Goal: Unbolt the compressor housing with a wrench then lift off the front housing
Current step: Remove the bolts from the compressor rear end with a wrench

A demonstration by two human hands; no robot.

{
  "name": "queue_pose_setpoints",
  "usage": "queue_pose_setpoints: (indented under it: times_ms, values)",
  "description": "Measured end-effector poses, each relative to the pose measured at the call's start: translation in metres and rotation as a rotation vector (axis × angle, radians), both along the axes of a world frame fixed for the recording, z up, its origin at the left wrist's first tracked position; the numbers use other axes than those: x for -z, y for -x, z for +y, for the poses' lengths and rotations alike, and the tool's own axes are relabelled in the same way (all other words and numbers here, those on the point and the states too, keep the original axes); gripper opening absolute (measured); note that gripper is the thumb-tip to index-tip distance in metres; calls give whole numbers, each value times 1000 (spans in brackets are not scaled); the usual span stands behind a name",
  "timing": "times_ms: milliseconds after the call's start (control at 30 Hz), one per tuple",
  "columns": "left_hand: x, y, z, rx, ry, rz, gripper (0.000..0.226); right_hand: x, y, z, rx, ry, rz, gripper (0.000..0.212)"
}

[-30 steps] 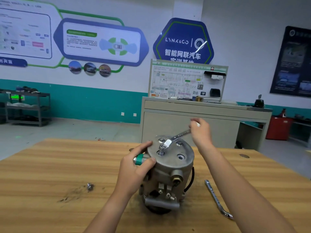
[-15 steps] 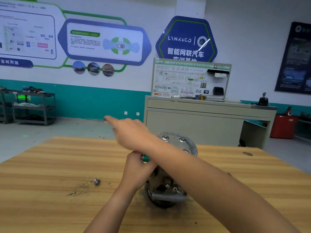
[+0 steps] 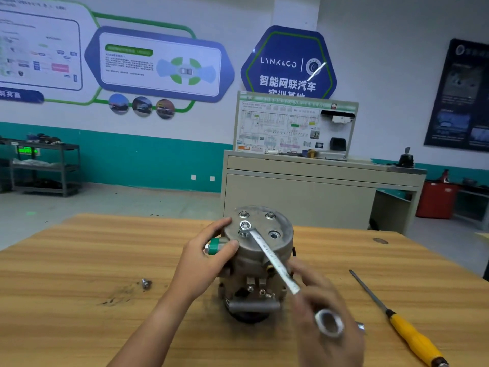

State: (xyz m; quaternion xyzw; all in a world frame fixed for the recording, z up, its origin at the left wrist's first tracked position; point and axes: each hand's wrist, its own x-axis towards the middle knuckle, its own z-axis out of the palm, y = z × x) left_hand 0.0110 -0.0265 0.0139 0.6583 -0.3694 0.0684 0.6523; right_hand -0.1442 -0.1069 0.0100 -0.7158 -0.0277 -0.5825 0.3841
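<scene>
A grey metal compressor (image 3: 252,266) stands upright on the wooden table (image 3: 79,260), its round front housing (image 3: 280,229) facing up with bolts on top. A silver wrench (image 3: 270,256) has its ring end on a bolt (image 3: 244,225) near the housing's left side, and the handle runs down to the right. My right hand (image 3: 325,308) grips the near end of the wrench; it is blurred. My left hand (image 3: 206,258) holds the compressor's left side by a green-capped port (image 3: 215,246), fingers on the housing rim.
A loose bolt (image 3: 146,283) lies on the table to the left by dark smudges. A yellow-handled screwdriver (image 3: 402,324) lies at the right. Beyond the table stands a beige cabinet (image 3: 299,197) with a wiring board.
My right hand swung the wrench round the bolt, from far right, across to the left, then down to the near right. The left hand kept its hold on the compressor.
</scene>
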Motion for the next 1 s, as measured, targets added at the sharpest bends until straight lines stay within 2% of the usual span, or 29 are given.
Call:
queue_pose_setpoints:
  times_ms: [33,100,133,200,367,600,733,900,1000]
  values:
    - [-3,0,2,-9,-29,-14,28,6,2,-8,-4,-189,-113,8]
    - [-8,0,4,-59,-97,-42,23,6,7,-18,-41,-458,-110,19]
    - [-12,2,4,-86,-135,-70,23,0,7,-27,-146,-577,-90,28]
    - [-20,7,2,-151,-223,-148,25,-13,8,-35,-260,-709,-40,31]
    - [-33,19,-11,-210,-324,-198,34,-28,5,-35,-319,-855,-105,26]
    - [-35,23,-14,-223,-342,-214,24,-38,2,-32,-362,-954,-173,23]
    - [-36,22,-16,-201,-175,-229,15,-40,-4,-38,-389,-1007,-214,20]
    - [-38,7,15,-144,211,42,27,-32,-13,-43,-395,-1042,-187,20]
    - [-21,-22,57,-223,124,115,23,-23,-15,-46,-399,-1078,-167,20]
